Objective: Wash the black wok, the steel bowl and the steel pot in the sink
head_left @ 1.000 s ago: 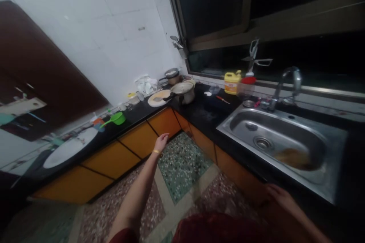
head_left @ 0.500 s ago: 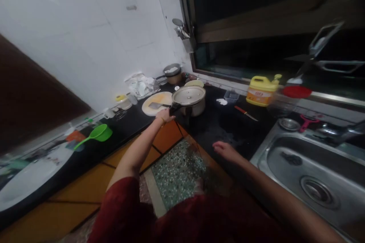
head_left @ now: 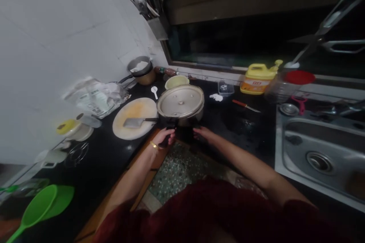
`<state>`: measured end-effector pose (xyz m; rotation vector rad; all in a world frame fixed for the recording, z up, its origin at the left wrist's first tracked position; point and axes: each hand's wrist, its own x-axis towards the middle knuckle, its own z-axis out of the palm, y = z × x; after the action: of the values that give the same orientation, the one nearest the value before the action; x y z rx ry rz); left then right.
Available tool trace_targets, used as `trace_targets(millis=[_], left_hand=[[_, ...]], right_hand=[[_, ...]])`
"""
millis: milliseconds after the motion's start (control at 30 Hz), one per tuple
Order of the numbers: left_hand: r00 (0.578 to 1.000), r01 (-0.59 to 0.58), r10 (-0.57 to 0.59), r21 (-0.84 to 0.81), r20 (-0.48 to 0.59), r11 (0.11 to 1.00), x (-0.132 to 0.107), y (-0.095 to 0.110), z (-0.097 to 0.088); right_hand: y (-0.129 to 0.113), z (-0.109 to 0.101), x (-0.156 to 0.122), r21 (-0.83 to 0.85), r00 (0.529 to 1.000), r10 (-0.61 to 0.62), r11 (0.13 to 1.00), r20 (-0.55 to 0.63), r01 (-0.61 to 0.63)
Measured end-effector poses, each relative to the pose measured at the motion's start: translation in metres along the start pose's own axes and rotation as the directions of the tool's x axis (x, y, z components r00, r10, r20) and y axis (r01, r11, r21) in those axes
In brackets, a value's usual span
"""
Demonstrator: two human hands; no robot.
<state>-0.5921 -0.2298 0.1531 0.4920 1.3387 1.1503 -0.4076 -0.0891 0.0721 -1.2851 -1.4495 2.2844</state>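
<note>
A pressure cooker (head_left: pixel 181 101) with a grey metal lid stands at the counter corner. My left hand (head_left: pixel 165 136), with a gold bangle at the wrist, is closed round one black handle of the cooker. My right hand (head_left: pixel 203 134) has its fingers closed on the cooker's other dark handle, which is mostly lost against the black counter. Left of the cooker lies a round cutting board (head_left: pixel 135 108) bearing a cleaver (head_left: pixel 134 122). Behind it sit a pale green bowl (head_left: pixel 176 81) and a white spoon (head_left: pixel 154 92).
To the right are a red-handled knife (head_left: pixel 245 105), a yellow jug (head_left: pixel 256 79), a red-lidded jar (head_left: pixel 299 78) and the steel sink (head_left: pixel 281 155). At the left lie a plastic bag (head_left: pixel 94 97) and a green ladle-shaped scoop (head_left: pixel 40 205). A saucepan (head_left: pixel 139 67) stands at the back.
My right hand has moved left from above the counter to the cooker's handle. My left hand stays on its handle. The view has turned and come closer to the cooker.
</note>
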Motion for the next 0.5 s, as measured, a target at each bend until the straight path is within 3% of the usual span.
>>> trace_targets(millis=[100, 200, 333, 400, 500], left_hand=[[0.996, -0.076, 0.077, 0.016, -0.038, 0.997, -0.03, 0.024, -0.02], [0.973, -0.176, 0.181, 0.044, -0.142, 0.983, -0.061, 0.038, -0.043], [0.926, -0.227, 0.237, 0.068, -0.292, 0.972, -0.09, 0.027, -0.065], [0.915, -0.204, 0.211, 0.057, -0.343, 0.977, -0.097, 0.009, -0.072], [0.922, -0.124, 0.125, 0.028, -0.367, 0.992, -0.095, -0.026, -0.074]], right_hand=[[-0.017, 0.011, 0.017, 0.226, 0.96, 0.177, 0.948, 0.216, -0.225], [-0.029, 0.015, 0.027, 0.337, 0.912, 0.185, 0.887, 0.367, -0.315], [-0.014, 0.002, 0.007, 0.401, 0.933, 0.05, 0.894, 0.355, -0.2], [0.01, -0.019, -0.022, 0.399, 0.948, -0.018, 0.909, 0.319, -0.117], [0.053, -0.063, -0.086, 0.36, 0.981, -0.058, 0.933, 0.183, -0.012]])
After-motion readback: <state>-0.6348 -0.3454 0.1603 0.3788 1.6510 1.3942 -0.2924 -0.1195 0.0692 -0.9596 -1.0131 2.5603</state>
